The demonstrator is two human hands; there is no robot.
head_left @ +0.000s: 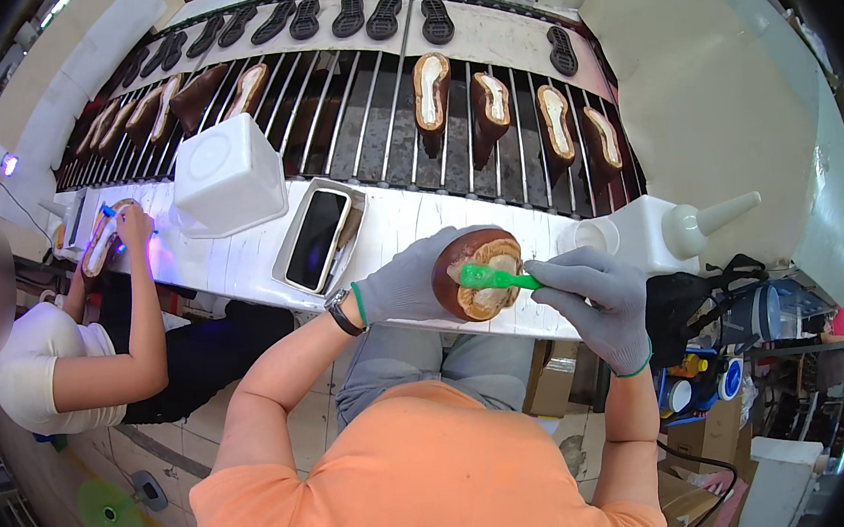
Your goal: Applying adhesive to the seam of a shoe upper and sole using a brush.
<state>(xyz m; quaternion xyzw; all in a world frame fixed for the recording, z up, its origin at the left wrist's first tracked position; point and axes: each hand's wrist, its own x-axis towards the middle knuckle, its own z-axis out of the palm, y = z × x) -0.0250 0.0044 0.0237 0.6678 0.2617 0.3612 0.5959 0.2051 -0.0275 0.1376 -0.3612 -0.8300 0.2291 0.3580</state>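
Observation:
Gloved in grey, my left hand grips a brown shoe upper over the white table's front edge. The upper's pale underside is turned up toward me. My right hand, in a matching glove, is closed around the handle of a green brush. The brush head touches the rim of that underside. Beside my right hand are a small white cup and a white squeeze bottle with a long nozzle, lying on its side. The palm-side fingers of my left hand are hidden behind the upper.
A phone lies in an open box left of my hands, near a white plastic container. Beyond runs a roller conveyor carrying more uppers and black soles. At left, a co-worker handles another upper.

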